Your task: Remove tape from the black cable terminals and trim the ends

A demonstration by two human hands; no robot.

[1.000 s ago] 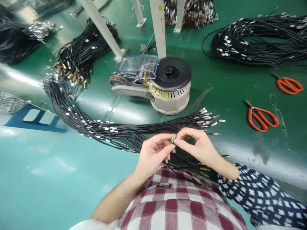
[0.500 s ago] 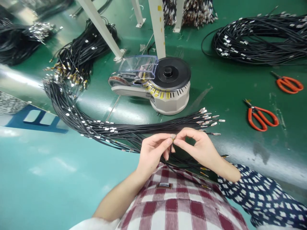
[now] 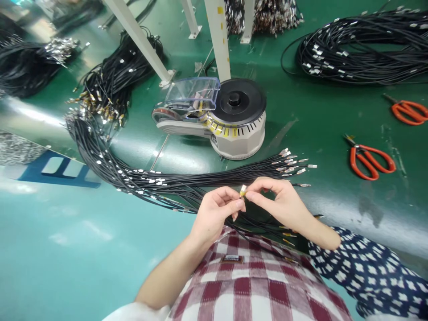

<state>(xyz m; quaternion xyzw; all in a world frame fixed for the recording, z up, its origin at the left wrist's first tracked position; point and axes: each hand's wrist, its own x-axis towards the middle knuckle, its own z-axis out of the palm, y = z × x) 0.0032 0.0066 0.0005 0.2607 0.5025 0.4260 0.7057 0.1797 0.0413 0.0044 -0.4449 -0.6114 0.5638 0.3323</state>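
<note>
At the far left of your green tabletop [image 3: 317, 120], a heap of black cables [image 3: 23, 67] ends in a cluster of silvery connectors. Just right of it lies a second bunch of black cables [image 3: 115, 73], its tips yellow and silver. Below that, a long cable bundle [image 3: 107, 162] dotted with small white labels curves down along the edge of the tabletop, then runs right to a fan of silvery connector ends.

In the middle stands a rotary tape dispenser [image 3: 237, 140], grey-white with a black turntable on top and a clear cover on its left side. A white post [image 3: 219, 49] rises just behind it.

In front of the dispenser, close to your checked apron [image 3: 250, 285], is your left hand [image 3: 216, 209], its thumb and forefinger closed on a black cable just below its end. The silver connector [image 3: 243, 188] on that end points upward between your two hands, with yellow tape [image 3: 242, 195] at its base. From the other side, your right hand [image 3: 284, 203] pinches that tape, thumb and forefinger together at the tips. Below your hands are more cables with yellow-wrapped ends [image 3: 289, 234].

Farther right, a large coil of black cables [image 3: 321, 73] lies toward the back. Nearer you rest red-handled cutters [image 3: 371, 161], and beyond them, scissors-like tool with red handles [image 3: 409, 111].
</note>
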